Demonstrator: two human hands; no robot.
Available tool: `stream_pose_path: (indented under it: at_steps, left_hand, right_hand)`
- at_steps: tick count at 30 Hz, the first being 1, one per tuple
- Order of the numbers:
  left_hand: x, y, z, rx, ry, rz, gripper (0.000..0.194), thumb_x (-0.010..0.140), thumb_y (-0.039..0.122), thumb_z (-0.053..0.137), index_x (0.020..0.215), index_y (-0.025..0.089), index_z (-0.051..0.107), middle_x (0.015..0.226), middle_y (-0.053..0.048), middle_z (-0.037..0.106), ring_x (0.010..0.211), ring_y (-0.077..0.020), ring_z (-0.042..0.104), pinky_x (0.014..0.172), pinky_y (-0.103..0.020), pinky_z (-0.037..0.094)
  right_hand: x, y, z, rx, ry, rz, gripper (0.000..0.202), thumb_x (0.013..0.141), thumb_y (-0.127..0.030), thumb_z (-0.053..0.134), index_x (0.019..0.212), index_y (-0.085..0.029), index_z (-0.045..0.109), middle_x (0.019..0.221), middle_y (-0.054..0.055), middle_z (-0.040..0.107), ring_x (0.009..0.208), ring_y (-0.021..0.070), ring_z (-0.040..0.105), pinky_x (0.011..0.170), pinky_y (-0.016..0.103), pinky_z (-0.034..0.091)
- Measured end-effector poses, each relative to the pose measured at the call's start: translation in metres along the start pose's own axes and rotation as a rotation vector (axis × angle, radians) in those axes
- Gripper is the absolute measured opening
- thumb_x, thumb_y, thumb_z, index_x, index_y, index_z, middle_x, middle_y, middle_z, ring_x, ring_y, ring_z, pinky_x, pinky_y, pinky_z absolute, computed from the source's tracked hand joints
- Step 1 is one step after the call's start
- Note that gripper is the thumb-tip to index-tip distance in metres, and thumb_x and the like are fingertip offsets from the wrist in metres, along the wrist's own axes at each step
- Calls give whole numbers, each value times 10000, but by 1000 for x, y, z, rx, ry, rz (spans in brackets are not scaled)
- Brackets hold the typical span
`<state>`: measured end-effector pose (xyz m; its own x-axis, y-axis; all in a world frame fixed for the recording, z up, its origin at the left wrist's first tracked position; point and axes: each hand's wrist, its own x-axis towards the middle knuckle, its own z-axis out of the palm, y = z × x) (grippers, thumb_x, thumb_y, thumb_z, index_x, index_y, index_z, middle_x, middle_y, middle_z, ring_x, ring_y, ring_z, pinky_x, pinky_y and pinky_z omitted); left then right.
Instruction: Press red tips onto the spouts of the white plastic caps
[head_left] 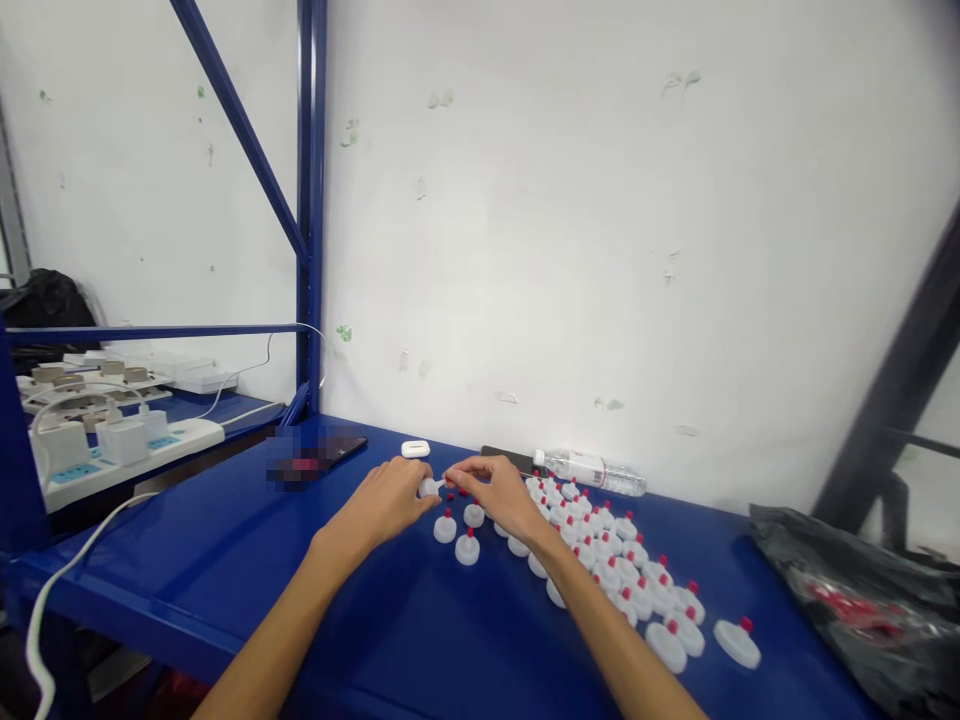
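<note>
Near the middle of the blue table (420,620), my left hand (386,500) is closed on a white cap (429,487) whose narrow tip points right. My right hand (499,490) pinches at that tip; whatever is between its fingertips is too small to make out. Just below the hands stand white caps with red tips (467,548) and a white cap (473,515) with no red tip visible. Small red pieces (451,496) lie between the hands. Many white caps with red tips (607,545) stand grouped to the right, partly hidden by my right forearm.
A clear bottle (592,470) lies by the wall beside a dark flat object (508,458). A white case (415,449) and a phone (341,452) are farther left. A power strip (135,455) stands at the left, a black plastic bag (862,600) at the right.
</note>
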<state>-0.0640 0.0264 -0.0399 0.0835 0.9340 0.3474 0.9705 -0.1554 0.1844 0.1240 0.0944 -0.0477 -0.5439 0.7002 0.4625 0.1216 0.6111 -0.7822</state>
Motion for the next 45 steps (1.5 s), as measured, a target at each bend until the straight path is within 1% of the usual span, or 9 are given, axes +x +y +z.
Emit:
stream_pose_path:
  at_steps: [6, 13, 19, 23, 26, 28, 34, 41, 45]
  left_hand:
    - [0, 3, -4, -29, 26, 9, 296, 888, 452, 576, 1028, 242, 731, 1001, -79, 744, 901, -274, 684, 685, -319, 410]
    - [1, 3, -7, -95, 53, 64, 235, 903, 454, 605, 1025, 278, 701, 958, -18, 734, 891, -233, 685, 690, -290, 426]
    - [0, 6, -7, -190, 146, 160, 221, 935, 412, 597, 1111, 288, 649, 1235, -35, 578, 932, -210, 654, 791, -329, 477]
    - [-2, 16, -13, -232, 177, 153, 255, 936, 353, 596, 1189, 334, 625, 1323, -32, 489, 863, -174, 641, 758, -321, 496]
    - [-2, 21, -15, -286, 169, 172, 313, 925, 285, 591, 1229, 359, 602, 1290, -19, 493, 804, -142, 629, 739, -304, 503]
    - [0, 22, -15, -311, 173, 188, 320, 919, 259, 585, 1224, 355, 595, 1274, -17, 496, 785, -130, 625, 745, -297, 508]
    - [3, 21, -11, -344, 165, 184, 195, 925, 304, 605, 1120, 316, 616, 1191, -7, 522, 817, -140, 645, 819, -306, 515]
    - [3, 23, -13, -368, 174, 185, 182, 934, 354, 603, 1106, 309, 639, 1161, -14, 565, 854, -160, 641, 860, -309, 515]
    - [2, 24, -13, -324, 156, 160, 241, 919, 356, 608, 1152, 304, 636, 1144, -27, 588, 865, -177, 637, 822, -313, 515]
  right_hand:
    - [-1, 2, 1, -99, 45, -3, 189, 876, -295, 631, 865, -215, 802, 830, 27, 785, 816, 203, 723, 761, 285, 508]
    - [2, 2, -2, 39, 31, 45, 248, 860, -380, 653, 861, -172, 789, 837, 62, 774, 786, 213, 698, 739, 301, 511]
    - [5, -1, -6, 181, 60, 59, 338, 814, -442, 712, 1007, -167, 748, 916, 72, 746, 895, 230, 678, 815, 327, 513]
    - [0, -10, -4, 442, -75, 162, 389, 860, -455, 640, 1150, -202, 695, 1075, 72, 714, 1017, 232, 664, 861, 344, 514]
    - [-2, -14, 1, 689, -168, 179, 392, 862, -426, 633, 1183, -204, 659, 1010, 62, 726, 984, 222, 695, 901, 359, 509]
    - [-2, -16, 5, 764, -161, 176, 383, 839, -409, 667, 1160, -199, 650, 959, 56, 734, 961, 221, 711, 920, 364, 505]
    - [-1, -14, 11, 661, -9, 153, 392, 783, -380, 731, 1107, -178, 644, 855, 48, 745, 873, 241, 736, 871, 383, 537]
    - [1, -10, 12, 644, 4, 126, 530, 726, -464, 786, 1130, -161, 626, 837, 66, 754, 812, 260, 747, 788, 392, 566]
    - [2, -11, 10, 605, -13, 167, 527, 762, -543, 744, 1115, -165, 643, 814, 55, 747, 818, 252, 741, 812, 393, 563]
